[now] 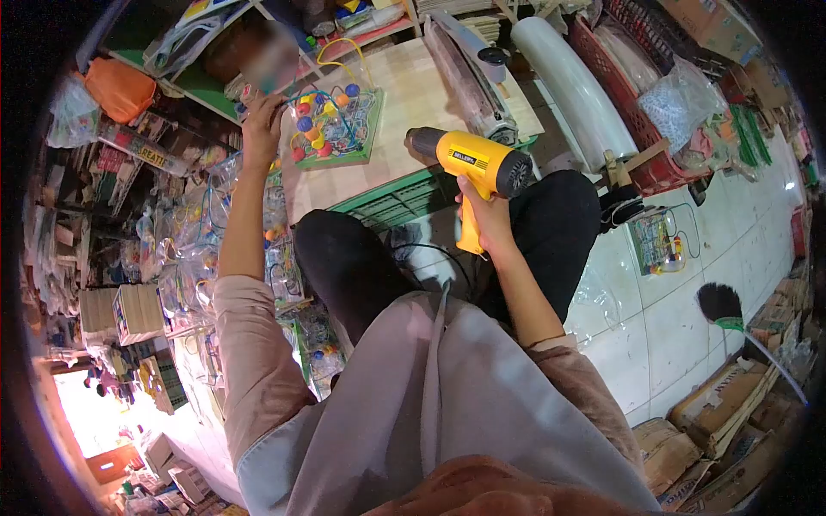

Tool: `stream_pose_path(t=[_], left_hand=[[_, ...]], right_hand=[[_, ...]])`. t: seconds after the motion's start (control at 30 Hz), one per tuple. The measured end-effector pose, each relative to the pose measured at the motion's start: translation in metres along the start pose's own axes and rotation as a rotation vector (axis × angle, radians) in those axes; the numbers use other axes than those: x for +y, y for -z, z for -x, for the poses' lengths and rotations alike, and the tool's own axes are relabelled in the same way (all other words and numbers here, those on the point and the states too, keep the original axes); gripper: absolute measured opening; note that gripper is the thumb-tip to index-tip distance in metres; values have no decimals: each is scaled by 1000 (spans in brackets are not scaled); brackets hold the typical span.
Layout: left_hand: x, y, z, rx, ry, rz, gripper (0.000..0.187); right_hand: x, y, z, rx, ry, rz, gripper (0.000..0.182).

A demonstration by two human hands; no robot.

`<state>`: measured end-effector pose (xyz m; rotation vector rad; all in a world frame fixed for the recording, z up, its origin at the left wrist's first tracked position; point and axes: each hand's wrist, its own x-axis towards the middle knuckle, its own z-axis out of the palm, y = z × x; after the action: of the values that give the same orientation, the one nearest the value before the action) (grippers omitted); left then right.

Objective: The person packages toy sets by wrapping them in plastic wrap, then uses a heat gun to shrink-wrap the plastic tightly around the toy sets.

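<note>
My right hand [487,215] is wrapped round the handle of a yellow heat gun [469,162], whose dark nozzle points left over the table edge. At the upper left, my left hand [261,129] has its fingers pressed together at the blue wire end of a bead maze [335,125]; exactly what they pinch is too small to tell. The maze has a green-edged wooden base, bent blue and yellow wires, and red, blue and yellow beads. It rests on a light wooden tabletop [394,82], left of the heat gun.
Behind the heat gun lie a plastic-wrapped bundle [469,77] and a large clear roll [570,95]. A red crate [615,86] stands at the right. Another bead maze [658,241] and a black duster [719,304] are on the tiled floor. Wrapped mazes fill the left side.
</note>
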<state>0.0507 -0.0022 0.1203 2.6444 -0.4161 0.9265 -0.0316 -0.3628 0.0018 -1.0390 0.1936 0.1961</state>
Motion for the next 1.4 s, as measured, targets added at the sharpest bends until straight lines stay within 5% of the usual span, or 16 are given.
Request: stream_pose_path(t=[0.23,0.43,0.53,0.77,1.17,1.4], left_hand=[[3,-7,38,65,82,-19,23],[14,-24,48,228,162,3,44],[9,-52,52,288,604,271,88],[38,-77,30,348,997,278,113],[47,-89,16,333,1007,128,126],[40,-81,21,229,885,118,118]], right_hand=[[5,8,33,-69,-111,48,28],[-1,12,59,-5,-65,165,24],[-24,6,69,23,-59,151,22],[-50,-5,78,-100,48,136,20],[-23,10,72,-46,-73,258,28],[-31,22,73,70,-36,390,27]])
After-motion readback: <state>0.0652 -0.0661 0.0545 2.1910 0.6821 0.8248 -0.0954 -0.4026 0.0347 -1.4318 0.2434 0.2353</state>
